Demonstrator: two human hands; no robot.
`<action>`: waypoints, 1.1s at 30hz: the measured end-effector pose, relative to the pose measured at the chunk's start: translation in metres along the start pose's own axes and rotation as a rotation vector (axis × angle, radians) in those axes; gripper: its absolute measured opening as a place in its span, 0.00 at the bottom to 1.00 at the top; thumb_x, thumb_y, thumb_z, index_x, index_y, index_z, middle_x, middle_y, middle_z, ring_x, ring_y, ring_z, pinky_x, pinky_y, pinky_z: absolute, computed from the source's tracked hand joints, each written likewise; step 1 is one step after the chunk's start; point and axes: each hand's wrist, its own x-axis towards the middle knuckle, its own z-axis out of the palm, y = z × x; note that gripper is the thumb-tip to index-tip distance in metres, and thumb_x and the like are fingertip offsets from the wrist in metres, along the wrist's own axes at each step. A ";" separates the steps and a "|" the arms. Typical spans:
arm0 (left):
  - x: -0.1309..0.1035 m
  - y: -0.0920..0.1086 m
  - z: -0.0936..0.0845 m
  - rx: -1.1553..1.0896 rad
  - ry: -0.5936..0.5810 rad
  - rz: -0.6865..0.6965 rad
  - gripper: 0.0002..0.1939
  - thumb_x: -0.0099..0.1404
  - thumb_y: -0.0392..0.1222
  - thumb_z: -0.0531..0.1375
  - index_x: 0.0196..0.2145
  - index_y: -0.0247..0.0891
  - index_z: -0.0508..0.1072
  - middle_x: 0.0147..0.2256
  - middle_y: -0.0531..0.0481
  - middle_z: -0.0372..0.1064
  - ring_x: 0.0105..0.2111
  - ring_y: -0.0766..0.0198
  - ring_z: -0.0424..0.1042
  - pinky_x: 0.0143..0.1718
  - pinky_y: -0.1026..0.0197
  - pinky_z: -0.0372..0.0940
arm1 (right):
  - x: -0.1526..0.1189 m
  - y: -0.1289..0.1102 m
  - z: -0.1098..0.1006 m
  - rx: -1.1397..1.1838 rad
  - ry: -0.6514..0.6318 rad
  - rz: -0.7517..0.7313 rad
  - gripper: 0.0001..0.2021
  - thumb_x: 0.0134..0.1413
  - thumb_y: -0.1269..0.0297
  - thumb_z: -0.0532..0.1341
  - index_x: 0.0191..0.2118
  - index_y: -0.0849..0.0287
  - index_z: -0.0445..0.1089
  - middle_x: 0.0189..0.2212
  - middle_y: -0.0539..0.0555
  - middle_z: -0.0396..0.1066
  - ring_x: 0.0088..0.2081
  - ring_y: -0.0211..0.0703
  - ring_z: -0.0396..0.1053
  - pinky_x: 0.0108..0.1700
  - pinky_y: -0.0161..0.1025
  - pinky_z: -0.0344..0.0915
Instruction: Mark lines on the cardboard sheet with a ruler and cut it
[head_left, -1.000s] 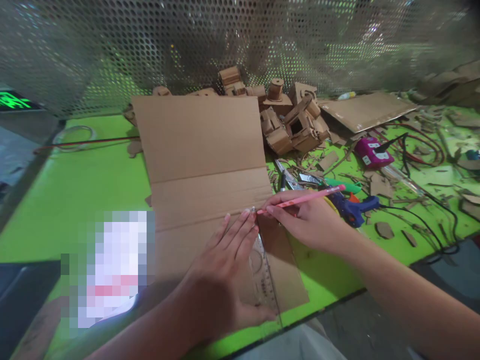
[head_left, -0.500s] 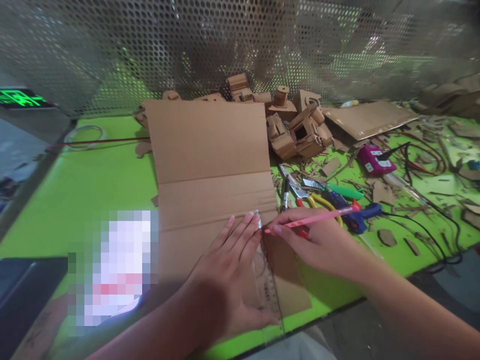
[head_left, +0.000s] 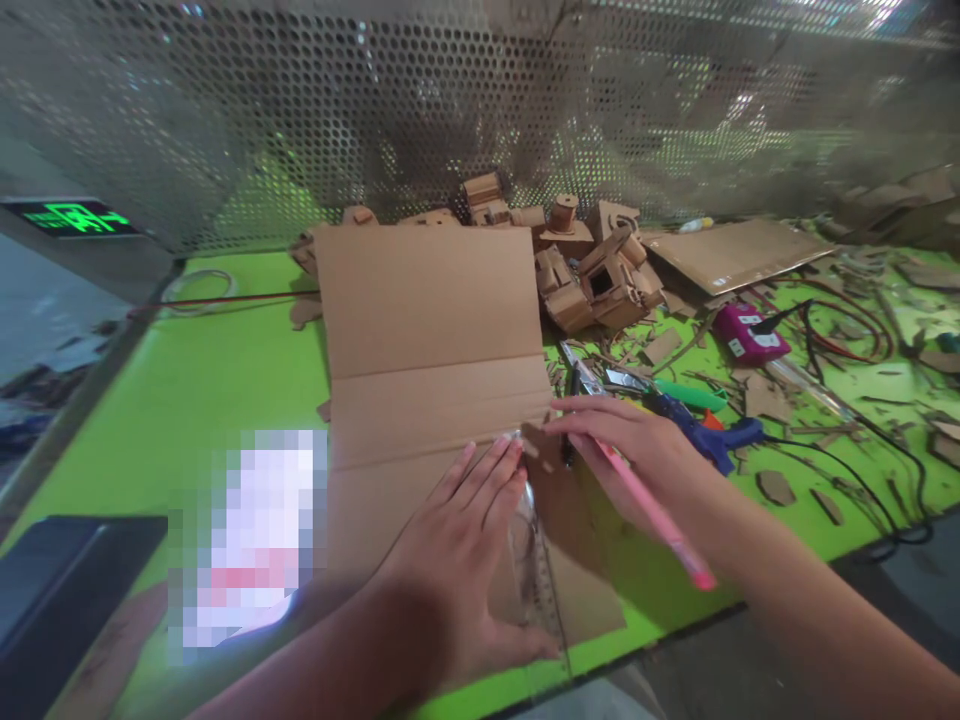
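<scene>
Left grip [head_left: 463, 548] lies palm-down, right grip [head_left: 641, 450] half-curled.

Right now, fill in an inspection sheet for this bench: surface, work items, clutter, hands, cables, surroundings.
Surface: green tabletop, littered with scraps on the right.
Work items: cardboard sheet, creased crosswise; clear ruler lying on it; pink pencil.
Clutter: cardboard scraps, blue glue gun, green-handled tool, purple box; cardboard assemblies behind.
Hands: left hand lies with fingers spread, holding down the ruler; right hand holds the pencil, its writing tip not visible.
Cables: black cable runs from the glue gun; its far end cannot be made out.
Surroundings: perforated panel behind, lit green sign at left.
</scene>
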 end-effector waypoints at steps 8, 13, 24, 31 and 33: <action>0.002 0.003 -0.013 0.020 -0.263 -0.111 0.69 0.58 0.85 0.53 0.76 0.27 0.40 0.76 0.28 0.36 0.76 0.38 0.37 0.74 0.36 0.42 | 0.058 0.035 0.011 -0.113 0.164 -0.055 0.16 0.67 0.70 0.55 0.53 0.60 0.76 0.54 0.65 0.78 0.57 0.53 0.75 0.61 0.50 0.69; -0.005 0.000 -0.009 -0.007 -0.245 -0.120 0.70 0.57 0.85 0.54 0.77 0.32 0.37 0.77 0.31 0.33 0.76 0.37 0.36 0.74 0.36 0.40 | 0.097 0.054 0.021 -0.112 0.283 0.051 0.15 0.64 0.72 0.56 0.52 0.61 0.75 0.44 0.63 0.81 0.46 0.52 0.77 0.52 0.48 0.70; 0.003 0.007 -0.029 0.008 -0.252 -0.117 0.69 0.56 0.83 0.58 0.77 0.31 0.40 0.77 0.31 0.33 0.76 0.38 0.33 0.74 0.33 0.38 | 0.110 0.044 0.012 0.087 0.386 0.165 0.09 0.62 0.57 0.60 0.33 0.54 0.70 0.28 0.52 0.72 0.33 0.47 0.68 0.40 0.42 0.63; -0.002 0.003 -0.069 0.186 -0.144 -0.076 0.62 0.62 0.68 0.67 0.77 0.43 0.37 0.78 0.40 0.29 0.76 0.40 0.32 0.73 0.33 0.46 | 0.085 0.031 -0.021 0.428 0.461 0.226 0.13 0.62 0.50 0.60 0.41 0.55 0.70 0.34 0.52 0.76 0.34 0.46 0.72 0.38 0.43 0.69; -0.005 0.002 -0.078 0.224 -0.115 -0.069 0.57 0.65 0.64 0.66 0.77 0.46 0.39 0.78 0.41 0.27 0.76 0.40 0.34 0.72 0.33 0.48 | 0.076 0.029 -0.026 0.538 0.465 0.258 0.13 0.61 0.49 0.61 0.41 0.53 0.68 0.35 0.52 0.77 0.33 0.46 0.73 0.37 0.43 0.72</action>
